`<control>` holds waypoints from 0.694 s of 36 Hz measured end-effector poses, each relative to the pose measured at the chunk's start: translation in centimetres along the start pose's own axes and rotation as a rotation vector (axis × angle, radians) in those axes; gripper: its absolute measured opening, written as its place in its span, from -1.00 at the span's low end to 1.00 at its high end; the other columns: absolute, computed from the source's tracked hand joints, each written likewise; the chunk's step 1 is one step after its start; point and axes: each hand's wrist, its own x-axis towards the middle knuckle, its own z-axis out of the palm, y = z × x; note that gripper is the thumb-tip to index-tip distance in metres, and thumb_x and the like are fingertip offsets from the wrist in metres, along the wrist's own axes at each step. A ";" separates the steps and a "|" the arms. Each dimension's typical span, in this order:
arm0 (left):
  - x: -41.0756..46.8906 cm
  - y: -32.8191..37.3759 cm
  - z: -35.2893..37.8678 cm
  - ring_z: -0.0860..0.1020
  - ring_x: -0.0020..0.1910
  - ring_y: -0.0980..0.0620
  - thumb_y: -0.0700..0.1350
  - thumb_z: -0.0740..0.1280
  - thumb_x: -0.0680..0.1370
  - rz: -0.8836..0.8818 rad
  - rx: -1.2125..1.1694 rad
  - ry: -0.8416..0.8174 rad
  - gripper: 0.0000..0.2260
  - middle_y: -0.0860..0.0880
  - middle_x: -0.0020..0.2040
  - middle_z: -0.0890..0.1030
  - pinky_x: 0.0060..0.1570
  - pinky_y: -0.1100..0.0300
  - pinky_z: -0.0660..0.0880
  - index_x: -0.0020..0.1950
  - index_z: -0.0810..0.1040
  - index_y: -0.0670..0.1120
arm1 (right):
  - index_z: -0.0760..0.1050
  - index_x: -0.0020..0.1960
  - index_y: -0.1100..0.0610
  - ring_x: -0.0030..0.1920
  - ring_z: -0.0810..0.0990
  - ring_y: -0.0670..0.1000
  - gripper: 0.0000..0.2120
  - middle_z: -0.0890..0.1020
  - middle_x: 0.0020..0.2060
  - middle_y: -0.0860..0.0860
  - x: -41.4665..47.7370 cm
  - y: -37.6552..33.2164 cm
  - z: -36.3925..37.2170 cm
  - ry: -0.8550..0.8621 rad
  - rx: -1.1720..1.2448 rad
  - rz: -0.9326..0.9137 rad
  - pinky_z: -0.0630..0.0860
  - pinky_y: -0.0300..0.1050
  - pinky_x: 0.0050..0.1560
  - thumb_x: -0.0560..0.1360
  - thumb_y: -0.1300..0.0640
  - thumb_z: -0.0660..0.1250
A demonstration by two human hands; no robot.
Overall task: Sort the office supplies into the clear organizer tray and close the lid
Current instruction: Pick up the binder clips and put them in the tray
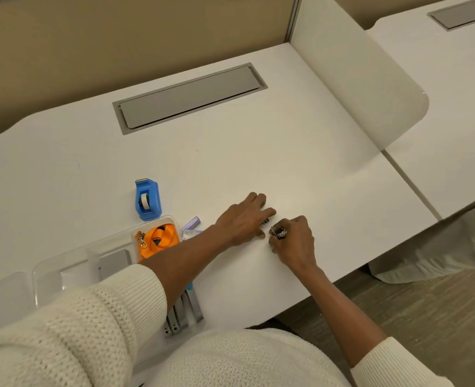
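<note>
Low in the centre of the frame we have both hands on the white bench (pixel 286 152). Our right hand (pixel 293 241) is curled shut around a few small binder clips (pixel 278 232); our left hand (pixel 243 219) lies flat with fingers spread, touching another clip (pixel 264 221). At lower left sits the clear organizer tray (pixel 63 263), an orange lanyard (pixel 158 240) in its upper-right compartment, a blue tape dispenser (pixel 147 199) just above it.
</note>
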 end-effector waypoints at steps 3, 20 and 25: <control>0.4 0.2 0.3 0.40 0.19 -0.10 0.02 0.45 0.56 0.034 0.036 0.030 -0.68 -0.08 0.22 0.43 -0.35 0.07 0.39 0.23 0.51 -0.08 | 0.67 -0.06 0.00 -0.28 0.54 -0.11 -0.81 0.50 0.01 0.01 0.6 0.3 -0.5 0.014 0.049 0.055 0.54 -0.13 -0.21 0.37 0.20 0.54; -0.7 0.3 -0.7 0.58 -0.04 -0.07 -0.18 0.48 0.44 -0.271 -0.486 0.164 -0.81 -0.06 -0.01 0.62 -0.03 0.06 0.53 0.04 0.70 -0.05 | 0.69 -0.10 0.34 -0.25 0.75 0.21 -0.87 0.72 -0.02 0.27 1.0 1.3 -4.2 -0.156 0.757 0.318 0.73 0.03 -0.06 0.37 0.41 0.57; -3.6 0.6 -2.3 0.60 -0.08 0.02 -0.16 0.53 0.42 -0.368 -0.620 0.300 -0.81 -0.04 -0.05 0.64 -0.03 0.06 0.57 0.02 0.73 -0.02 | 0.69 -0.09 0.35 -0.31 0.68 0.19 -0.89 0.71 -0.05 0.30 -0.5 -1.0 -3.9 -0.249 0.773 0.265 0.72 -0.02 -0.12 0.39 0.40 0.56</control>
